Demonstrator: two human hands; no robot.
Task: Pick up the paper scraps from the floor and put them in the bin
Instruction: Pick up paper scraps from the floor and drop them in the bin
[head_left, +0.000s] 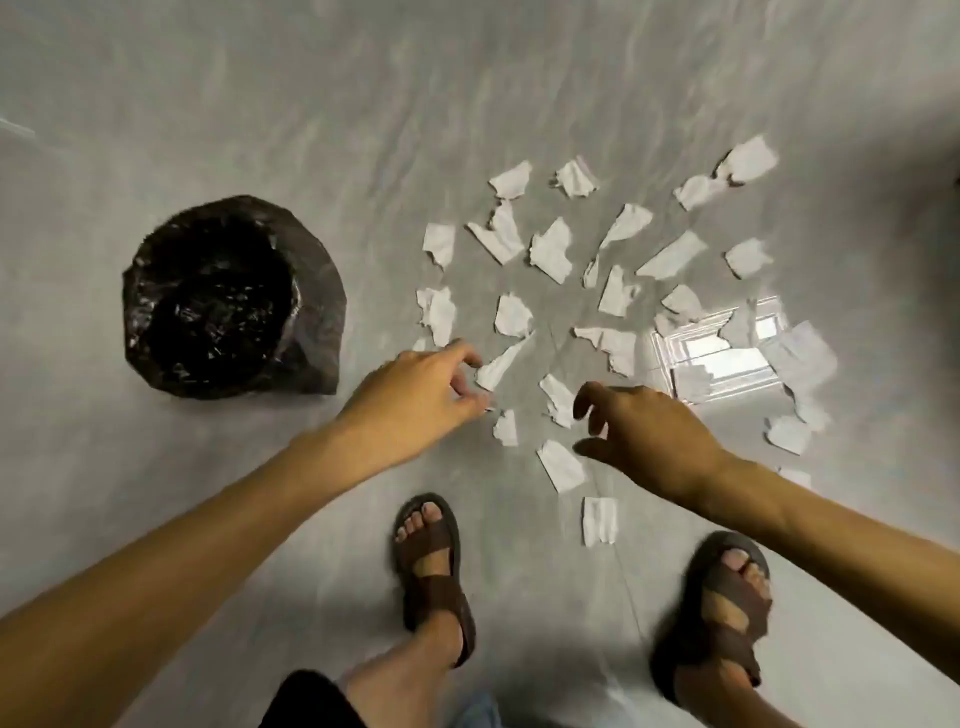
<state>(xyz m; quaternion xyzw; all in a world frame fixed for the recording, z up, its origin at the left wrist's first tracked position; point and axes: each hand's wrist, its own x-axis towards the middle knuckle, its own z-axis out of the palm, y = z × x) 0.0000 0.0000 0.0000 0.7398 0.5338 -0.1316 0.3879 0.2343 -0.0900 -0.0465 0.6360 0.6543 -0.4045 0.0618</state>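
Head view shows many white paper scraps (550, 249) spread on the grey floor (260, 104), to the right of the bin (234, 296), which is lined with a black bag and stands apart from them. Left hand (415, 395) is low over the near scraps with fingers curled, its fingertips (480, 400) just beside a long scrap (498, 366); if it grips something I cannot tell. Right hand (644, 431) hangs above the scraps with fingers spread, holding nothing, and two feet in brown sandals (434, 571) stand below.
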